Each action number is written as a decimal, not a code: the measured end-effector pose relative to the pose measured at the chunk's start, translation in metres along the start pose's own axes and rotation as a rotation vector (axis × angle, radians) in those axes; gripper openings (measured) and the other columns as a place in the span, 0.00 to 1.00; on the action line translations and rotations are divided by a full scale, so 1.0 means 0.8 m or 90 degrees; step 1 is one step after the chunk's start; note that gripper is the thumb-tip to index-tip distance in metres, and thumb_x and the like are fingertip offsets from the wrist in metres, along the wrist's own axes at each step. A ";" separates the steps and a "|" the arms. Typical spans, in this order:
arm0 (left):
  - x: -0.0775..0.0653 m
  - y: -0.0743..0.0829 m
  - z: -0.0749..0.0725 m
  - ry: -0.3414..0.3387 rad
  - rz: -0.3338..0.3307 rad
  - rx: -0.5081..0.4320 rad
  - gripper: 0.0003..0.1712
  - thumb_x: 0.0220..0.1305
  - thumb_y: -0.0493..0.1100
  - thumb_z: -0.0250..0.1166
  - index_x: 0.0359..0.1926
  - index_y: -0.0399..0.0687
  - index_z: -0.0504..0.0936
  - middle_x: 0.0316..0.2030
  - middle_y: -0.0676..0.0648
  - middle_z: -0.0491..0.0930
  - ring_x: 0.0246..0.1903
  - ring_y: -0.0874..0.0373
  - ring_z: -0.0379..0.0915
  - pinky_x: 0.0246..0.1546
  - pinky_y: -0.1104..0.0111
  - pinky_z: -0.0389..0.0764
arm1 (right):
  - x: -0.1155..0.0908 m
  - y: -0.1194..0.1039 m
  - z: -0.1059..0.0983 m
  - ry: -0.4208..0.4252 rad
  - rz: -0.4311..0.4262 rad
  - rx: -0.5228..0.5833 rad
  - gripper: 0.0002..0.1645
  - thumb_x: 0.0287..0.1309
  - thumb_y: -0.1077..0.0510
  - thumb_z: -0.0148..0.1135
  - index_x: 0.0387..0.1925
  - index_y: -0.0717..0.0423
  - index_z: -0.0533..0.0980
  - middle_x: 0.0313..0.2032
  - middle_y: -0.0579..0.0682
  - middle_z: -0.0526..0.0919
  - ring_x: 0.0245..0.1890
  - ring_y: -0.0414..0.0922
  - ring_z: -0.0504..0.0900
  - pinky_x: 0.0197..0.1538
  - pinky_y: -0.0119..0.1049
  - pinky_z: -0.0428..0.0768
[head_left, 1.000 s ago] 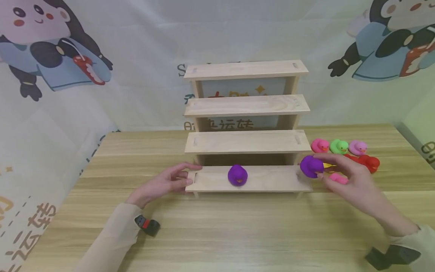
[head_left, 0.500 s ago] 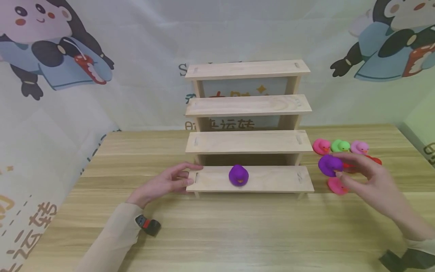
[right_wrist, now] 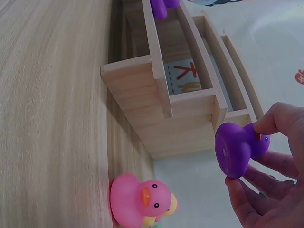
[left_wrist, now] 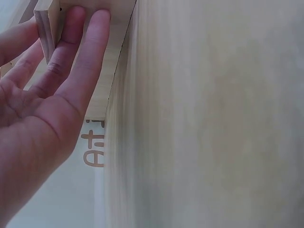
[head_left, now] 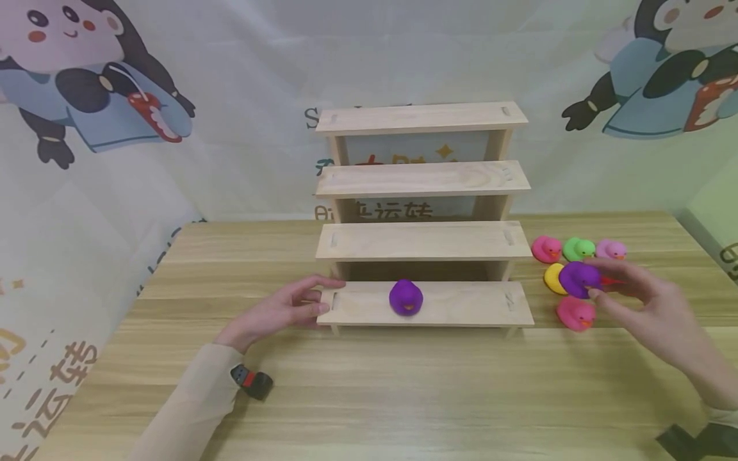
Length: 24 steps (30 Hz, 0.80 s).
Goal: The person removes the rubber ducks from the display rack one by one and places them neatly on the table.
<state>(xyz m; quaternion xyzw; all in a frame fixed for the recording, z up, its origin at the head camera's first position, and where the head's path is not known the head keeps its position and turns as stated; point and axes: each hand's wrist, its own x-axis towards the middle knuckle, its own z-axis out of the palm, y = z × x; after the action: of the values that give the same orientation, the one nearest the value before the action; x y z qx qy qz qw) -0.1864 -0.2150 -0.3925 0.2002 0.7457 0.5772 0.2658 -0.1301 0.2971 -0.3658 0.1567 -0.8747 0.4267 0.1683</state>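
A tiered wooden display stand (head_left: 423,240) stands in the middle of the head view. My left hand (head_left: 286,303) holds the left end of its lowest step; in the left wrist view two fingers (left_wrist: 88,52) reach under the board. On that step sits a purple rubber duck (head_left: 406,298). My right hand (head_left: 657,314) pinches another purple rubber duck (right_wrist: 237,147) above the table, right of the stand. Below the held duck is a pink duck (head_left: 576,313), and a yellow duck (head_left: 554,278) is partly hidden behind it. Something red shows by the right fingers, mostly covered.
Behind these, a pink duck (head_left: 546,249), a green duck (head_left: 578,248) and a lilac duck (head_left: 611,249) stand in a row at the stand's right. The wooden table (head_left: 369,390) meets a printed cloth backdrop (head_left: 248,128) at the back.
My right hand has moved right with the purple duck, from the lowest step's right end to over the other ducks. My left hand stays at the step.
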 end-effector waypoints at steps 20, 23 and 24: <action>0.000 0.001 0.001 0.001 0.002 0.010 0.28 0.70 0.39 0.58 0.68 0.47 0.65 0.51 0.35 0.75 0.50 0.43 0.75 0.48 0.54 0.79 | -0.013 0.034 -0.023 0.018 0.024 -0.058 0.26 0.55 0.73 0.63 0.57 0.67 0.73 0.46 0.20 0.72 0.42 0.20 0.72 0.40 0.12 0.71; 0.000 0.001 0.000 0.000 -0.001 0.010 0.28 0.70 0.39 0.58 0.69 0.47 0.65 0.51 0.35 0.75 0.50 0.43 0.75 0.48 0.55 0.79 | -0.015 0.038 -0.024 0.030 0.007 -0.043 0.25 0.52 0.76 0.62 0.54 0.64 0.76 0.46 0.22 0.74 0.42 0.22 0.72 0.40 0.12 0.71; 0.000 0.001 0.000 0.000 -0.002 0.007 0.28 0.70 0.39 0.58 0.69 0.47 0.65 0.51 0.35 0.75 0.50 0.43 0.75 0.48 0.55 0.79 | -0.015 0.038 -0.024 0.034 -0.001 -0.031 0.25 0.51 0.78 0.62 0.53 0.62 0.77 0.46 0.22 0.74 0.42 0.22 0.73 0.40 0.12 0.71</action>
<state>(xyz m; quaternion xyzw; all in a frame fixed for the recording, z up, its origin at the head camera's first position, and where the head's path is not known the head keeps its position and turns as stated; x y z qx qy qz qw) -0.1862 -0.2145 -0.3916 0.2004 0.7490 0.5729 0.2656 -0.1289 0.3319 -0.3809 0.1419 -0.8799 0.4091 0.1958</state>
